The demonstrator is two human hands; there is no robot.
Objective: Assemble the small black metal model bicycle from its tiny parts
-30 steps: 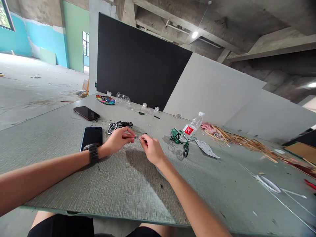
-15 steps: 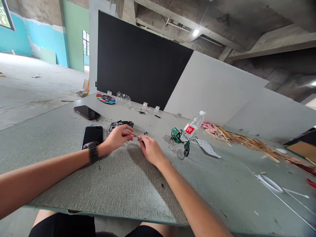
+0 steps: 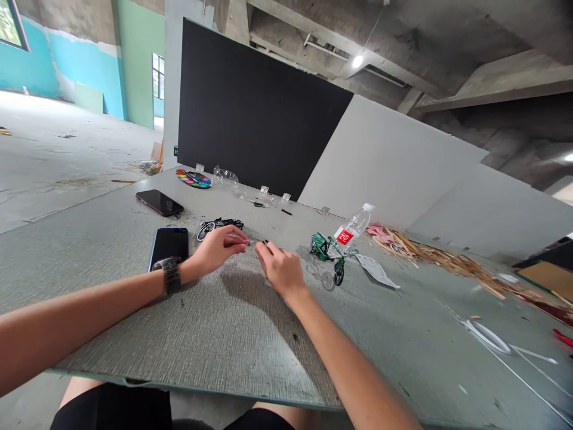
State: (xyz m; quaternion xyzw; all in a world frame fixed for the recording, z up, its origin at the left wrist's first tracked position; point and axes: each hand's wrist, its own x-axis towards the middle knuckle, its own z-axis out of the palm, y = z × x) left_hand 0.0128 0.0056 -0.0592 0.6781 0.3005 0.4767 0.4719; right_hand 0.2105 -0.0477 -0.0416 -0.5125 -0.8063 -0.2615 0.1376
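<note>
My left hand (image 3: 222, 248) is closed in a pinch over the tabletop, its fingertips on a small, thin, shiny piece (image 3: 251, 243) too small to name. Facing it, my right hand (image 3: 282, 269) is also closed, thumb and fingers together near that piece. What sits inside the right fingers is hidden. Just behind my left hand lies a black miniature bicycle (image 3: 219, 224), partly covered by it. A green miniature bicycle (image 3: 329, 251) stands to the right of my right hand. A dark watch (image 3: 170, 275) is on my left wrist.
One phone (image 3: 170, 246) lies beside the watch, another phone (image 3: 160, 203) farther back. A paint palette (image 3: 194, 178) and clear plastic packaging (image 3: 225, 178) are at the back. Rightward are a plastic bottle (image 3: 357, 222), a paper sheet (image 3: 377, 270), wood strips (image 3: 439, 257) and a white ring (image 3: 487, 336).
My right hand has shifted slightly right and turned, its fingers now more upright. The dark, thin thing seen at its fingertips before is now hidden. My left hand keeps its pinch.
</note>
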